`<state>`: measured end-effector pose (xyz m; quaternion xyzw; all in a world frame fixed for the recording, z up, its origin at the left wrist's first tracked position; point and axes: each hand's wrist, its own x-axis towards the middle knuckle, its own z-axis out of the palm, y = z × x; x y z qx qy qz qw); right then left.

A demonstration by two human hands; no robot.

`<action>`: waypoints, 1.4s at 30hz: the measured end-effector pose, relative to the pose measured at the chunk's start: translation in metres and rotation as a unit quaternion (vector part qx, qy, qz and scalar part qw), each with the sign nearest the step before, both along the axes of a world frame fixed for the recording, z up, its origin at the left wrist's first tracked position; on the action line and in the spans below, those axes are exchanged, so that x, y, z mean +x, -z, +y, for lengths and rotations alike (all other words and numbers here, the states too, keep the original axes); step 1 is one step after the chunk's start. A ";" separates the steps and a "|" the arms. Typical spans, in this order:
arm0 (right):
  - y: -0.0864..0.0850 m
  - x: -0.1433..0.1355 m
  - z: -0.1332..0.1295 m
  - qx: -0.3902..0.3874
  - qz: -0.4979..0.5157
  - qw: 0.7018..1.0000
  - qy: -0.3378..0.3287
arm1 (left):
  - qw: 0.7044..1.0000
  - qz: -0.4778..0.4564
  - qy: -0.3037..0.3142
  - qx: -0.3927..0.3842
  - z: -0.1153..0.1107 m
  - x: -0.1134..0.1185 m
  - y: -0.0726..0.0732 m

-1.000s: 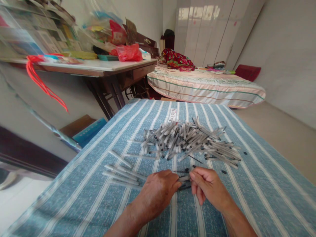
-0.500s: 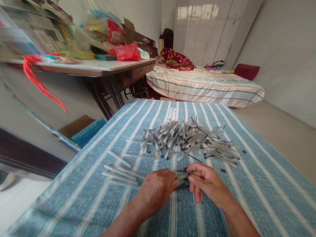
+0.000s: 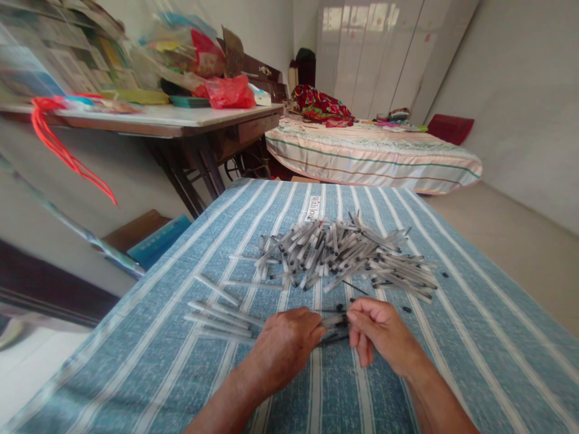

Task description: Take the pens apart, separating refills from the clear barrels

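Observation:
My left hand [image 3: 289, 337] is closed round a translucent pen [image 3: 332, 321] with a black end, held low over the striped cloth. At that black end, my right hand [image 3: 382, 328] pinches with thumb and index finger; the exact grip is partly hidden. A small black piece [image 3: 339, 307] shows just beyond the fingertips. Thin dark sticks, like refills [image 3: 333, 341], lie under and beside the held pen. Several whitish pen barrels [image 3: 221, 318] lie side by side left of my left hand. Beyond both hands spreads a large heap of pens [image 3: 325, 253] with black ends.
Blue-and-white striped cloth [image 3: 149, 337] covers the table. Loose black caps [image 3: 407, 309] lie right of the heap. At the left stands a sewing table [image 3: 181, 120] bearing bags and a hanging red cord [image 3: 67, 157]. A bed [image 3: 371, 157] stands behind.
My right thumb and index finger have closed in at the pen's black end. A small black piece now shows apart from the fingers. My left hand keeps its hold; the view has shifted slightly.

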<state>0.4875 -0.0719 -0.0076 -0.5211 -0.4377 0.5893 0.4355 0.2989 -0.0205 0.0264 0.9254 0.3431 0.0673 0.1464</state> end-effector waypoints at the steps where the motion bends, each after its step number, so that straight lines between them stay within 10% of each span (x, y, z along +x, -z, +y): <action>1: 0.000 0.000 0.000 0.001 0.012 1.000 -0.005 | 1.000 -0.001 0.000 0.003 0.000 0.000 0.000; 42: -0.002 0.000 0.000 -0.023 0.008 0.999 -0.039 | 1.000 -0.026 0.018 -0.001 0.001 0.002 -0.001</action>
